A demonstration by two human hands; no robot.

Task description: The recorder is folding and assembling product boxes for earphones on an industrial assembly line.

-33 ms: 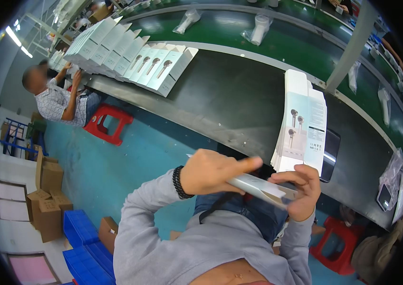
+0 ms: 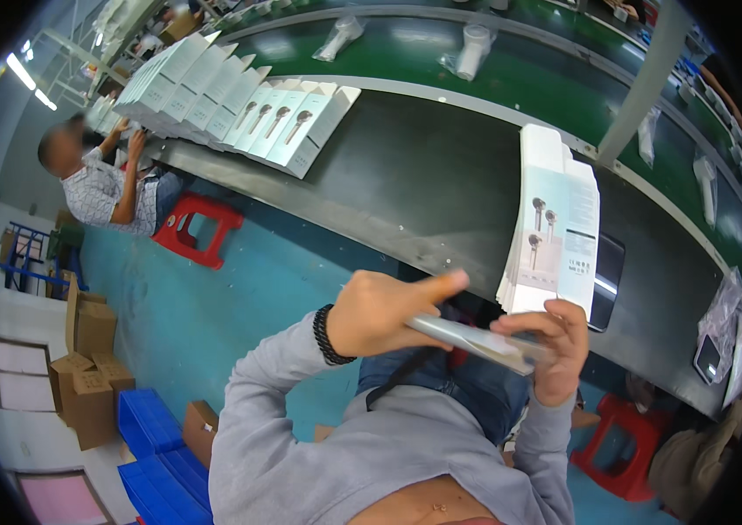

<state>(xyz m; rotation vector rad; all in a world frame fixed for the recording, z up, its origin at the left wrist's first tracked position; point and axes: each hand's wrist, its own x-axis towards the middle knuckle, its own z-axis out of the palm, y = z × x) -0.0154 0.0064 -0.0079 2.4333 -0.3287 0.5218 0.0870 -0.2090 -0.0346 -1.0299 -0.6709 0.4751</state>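
Observation:
A slim pale carton (image 2: 469, 339) is held in the air above my lap, off the bench's near edge. It slants down to the right and shows mostly a narrow side. My left hand (image 2: 380, 315) closes on its left end, with the thumb stretched out above it. At the carton's right end, which is blurred, the fingers and thumb of my right hand (image 2: 557, 348) are bent around the flaps. Just beyond my right hand lies a stack of flat printed cartons (image 2: 555, 227), white and pale green.
Erected cartons (image 2: 279, 127) stand in rows on the dark bench (image 2: 406, 166). A black phone-like slab (image 2: 609, 271) lies beside the flat stack. Behind runs a green conveyor (image 2: 406, 48) with bagged white parts. Another person (image 2: 104, 188) works at far left, near a red stool (image 2: 199, 229).
The carton has tipped so that less of its broad face shows. My left thumb has shifted slightly left and up, while both hands stay on the carton.

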